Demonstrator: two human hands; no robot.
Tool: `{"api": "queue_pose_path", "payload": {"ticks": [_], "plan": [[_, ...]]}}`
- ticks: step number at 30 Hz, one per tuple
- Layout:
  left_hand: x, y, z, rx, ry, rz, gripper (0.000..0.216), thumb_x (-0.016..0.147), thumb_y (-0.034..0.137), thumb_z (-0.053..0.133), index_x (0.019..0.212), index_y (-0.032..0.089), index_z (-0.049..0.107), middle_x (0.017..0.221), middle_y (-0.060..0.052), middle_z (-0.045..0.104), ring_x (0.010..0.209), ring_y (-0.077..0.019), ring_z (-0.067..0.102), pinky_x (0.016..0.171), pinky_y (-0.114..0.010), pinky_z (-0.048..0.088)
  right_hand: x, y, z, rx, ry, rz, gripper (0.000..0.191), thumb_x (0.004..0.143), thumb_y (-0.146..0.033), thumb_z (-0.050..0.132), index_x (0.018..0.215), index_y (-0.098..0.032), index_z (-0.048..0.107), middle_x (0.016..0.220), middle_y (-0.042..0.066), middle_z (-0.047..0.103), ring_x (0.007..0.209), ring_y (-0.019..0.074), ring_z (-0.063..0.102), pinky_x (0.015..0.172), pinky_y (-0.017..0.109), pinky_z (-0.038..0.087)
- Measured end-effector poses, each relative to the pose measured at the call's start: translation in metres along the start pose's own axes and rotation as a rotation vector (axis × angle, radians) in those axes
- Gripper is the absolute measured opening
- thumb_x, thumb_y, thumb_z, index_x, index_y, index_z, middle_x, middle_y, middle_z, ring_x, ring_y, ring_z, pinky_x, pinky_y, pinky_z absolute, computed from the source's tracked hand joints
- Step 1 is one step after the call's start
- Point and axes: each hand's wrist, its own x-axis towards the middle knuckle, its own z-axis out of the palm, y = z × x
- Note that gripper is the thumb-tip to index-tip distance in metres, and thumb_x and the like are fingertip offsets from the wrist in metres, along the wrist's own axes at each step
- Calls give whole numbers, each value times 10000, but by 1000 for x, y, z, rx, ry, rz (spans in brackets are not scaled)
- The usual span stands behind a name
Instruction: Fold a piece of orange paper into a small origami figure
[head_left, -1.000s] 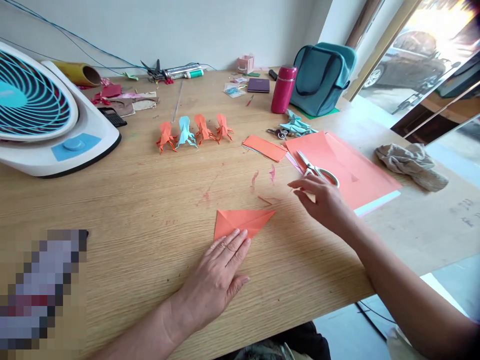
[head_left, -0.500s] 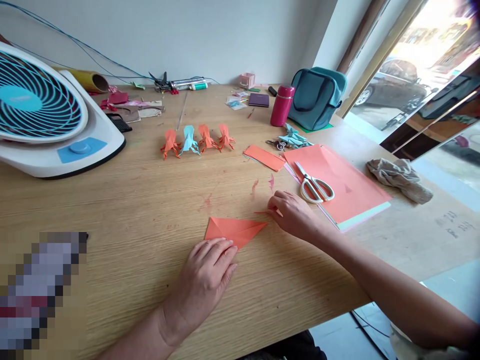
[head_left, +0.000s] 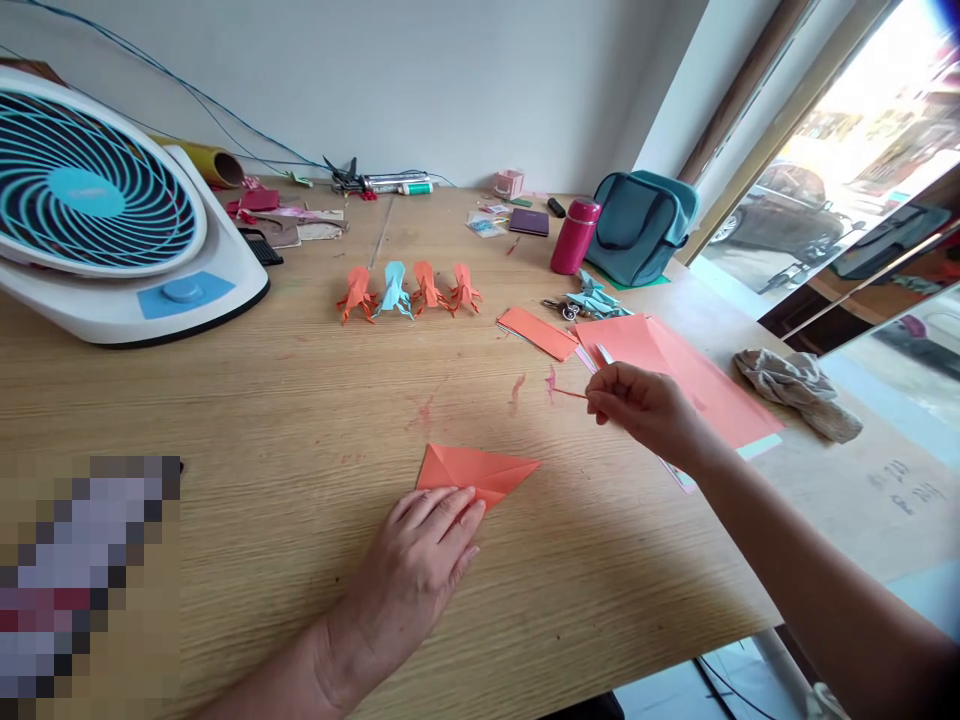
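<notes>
My left hand (head_left: 427, 555) lies with its fingers stretched flat on a folded piece of orange paper (head_left: 469, 466), holding it down against the table. A crease runs along the paper, which tapers to a point on the right. Raised above the table, my right hand (head_left: 630, 400) pinches a thin red stick (head_left: 569, 393) that points left; the part inside the fingers is hidden. Behind that hand, only a blade tip of the scissors (head_left: 604, 354) shows. The scissors lie on a stack of large orange sheets (head_left: 705, 395), with paler sheets underneath.
Several folded paper figures (head_left: 430, 287), orange and light blue, stand in a row. Orange strips (head_left: 537, 332), light-blue folded pieces (head_left: 594, 297), a pink bottle (head_left: 575, 236) and a teal bag (head_left: 637, 228) lie beyond. A fan (head_left: 97, 200) stands left, a cloth (head_left: 799, 392) right.
My right hand has lifted away from the paper's tip toward the right and up, carrying the thin red stick. My left hand stays on the folded paper; the view has shifted slightly.
</notes>
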Motion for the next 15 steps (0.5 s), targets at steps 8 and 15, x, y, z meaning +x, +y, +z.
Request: {"api": "queue_pose_path", "payload": {"ticks": [8, 15], "plan": [[0, 0, 1, 11, -44, -11, 306, 929, 139, 537, 1214, 143, 648, 1217, -98, 694, 1064, -266, 631, 919, -465, 562, 73, 39, 20, -178, 73, -91, 194, 896, -302, 563, 988, -186, 688, 899, 64, 741, 813, 184, 699, 776, 334, 528], [1, -2, 0, -32, -31, -18, 315, 911, 142, 563, 1219, 138, 633, 1208, -101, 696, 1053, -265, 632, 932, -467, 548, 82, 20, 20, -203, 122, -119, 320, 910, -187, 534, 1207, -213, 648, 1176, 83, 712, 826, 183, 718, 846, 380, 537]]}}
